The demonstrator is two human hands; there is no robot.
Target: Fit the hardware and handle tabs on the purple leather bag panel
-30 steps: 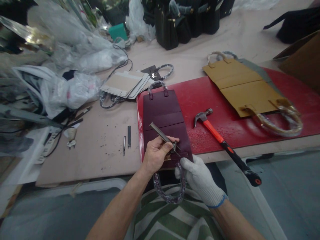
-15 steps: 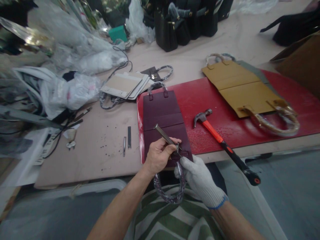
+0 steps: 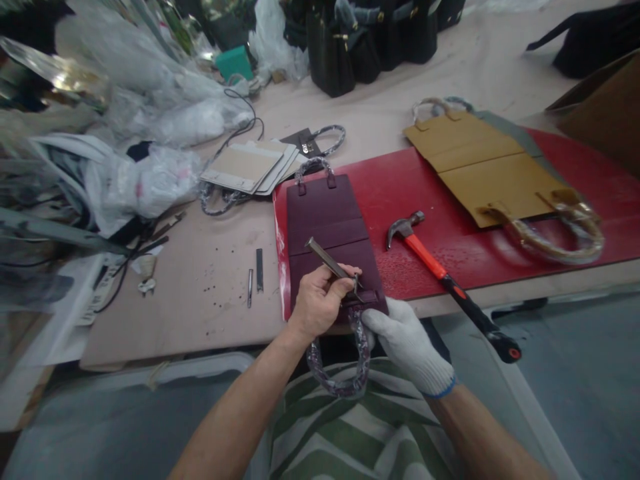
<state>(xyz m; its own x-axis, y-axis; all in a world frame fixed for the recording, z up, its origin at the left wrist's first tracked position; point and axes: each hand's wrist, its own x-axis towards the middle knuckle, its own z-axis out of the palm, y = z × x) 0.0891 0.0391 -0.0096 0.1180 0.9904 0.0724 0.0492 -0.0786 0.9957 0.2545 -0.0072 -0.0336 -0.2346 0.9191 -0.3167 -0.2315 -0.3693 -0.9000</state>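
Two-handed, pinching a slanted metal tool (image 3: 325, 256) in left hand (image 3: 319, 303), gripping maroon panel (image 3: 325, 213) at near right corner in right hand (image 3: 407, 343).

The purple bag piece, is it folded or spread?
Spread: the purple bag piece lies opened out on the red board, with one wrapped handle at each end.

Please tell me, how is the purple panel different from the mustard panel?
The purple panel is dark; the mustard panel is brighter. The right hand grips the purple panel; no hand touches the mustard panel. Both have handles in clear wrapping.
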